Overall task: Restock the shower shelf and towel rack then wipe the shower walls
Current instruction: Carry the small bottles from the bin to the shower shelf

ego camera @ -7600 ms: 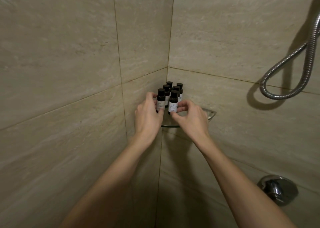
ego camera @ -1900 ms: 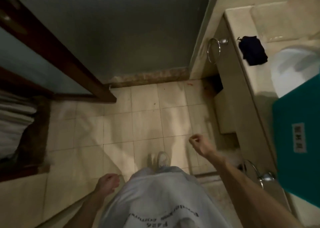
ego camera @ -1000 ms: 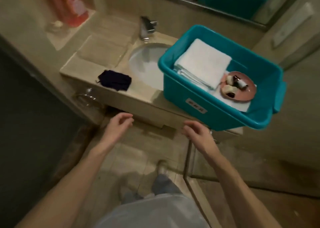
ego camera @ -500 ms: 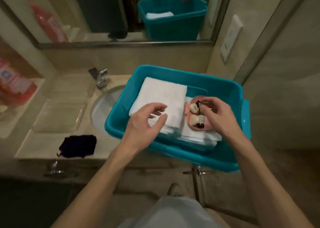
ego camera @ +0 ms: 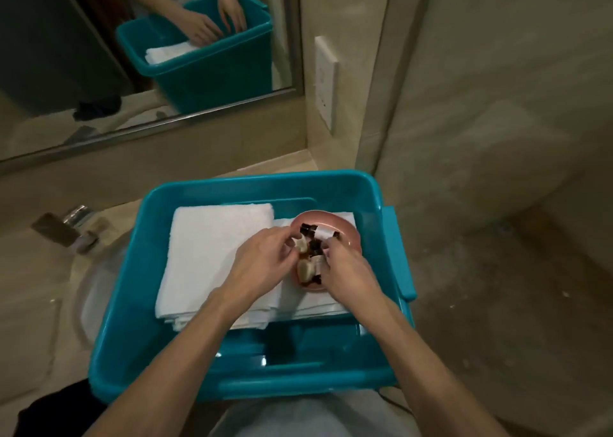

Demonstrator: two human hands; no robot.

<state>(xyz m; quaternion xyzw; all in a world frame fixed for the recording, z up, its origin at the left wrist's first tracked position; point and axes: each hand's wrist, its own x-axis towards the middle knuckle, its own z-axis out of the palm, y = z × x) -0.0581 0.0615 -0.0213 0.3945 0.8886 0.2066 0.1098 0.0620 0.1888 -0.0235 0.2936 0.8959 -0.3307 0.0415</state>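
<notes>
i'm seeing the left hand (ego camera: 262, 264) leaving the folded white towel (ego camera: 212, 247) and joining the right hand (ego camera: 348, 270) at the round pink dish (ego camera: 345, 234), mid-frame in the teal plastic tub (ego camera: 205, 191). the right fingers are pinching the small dark-capped toiletry bottles (ego camera: 306, 231). the left ones are curling in, can't tell the grip. guessing more shelf stock is coming.

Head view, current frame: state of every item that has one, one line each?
teal bin: uncovered, sitting partly over the sink.
towels: folded, stacked inside the bin.
pink dish: upright on the towels, holding small bottles.
bottles: lying jumbled in the dish.
left hand: fingers curled at the bottles, grip unclear.
right hand: fingers curled at the bottles, grip unclear.
faucet: no water visible.
</notes>
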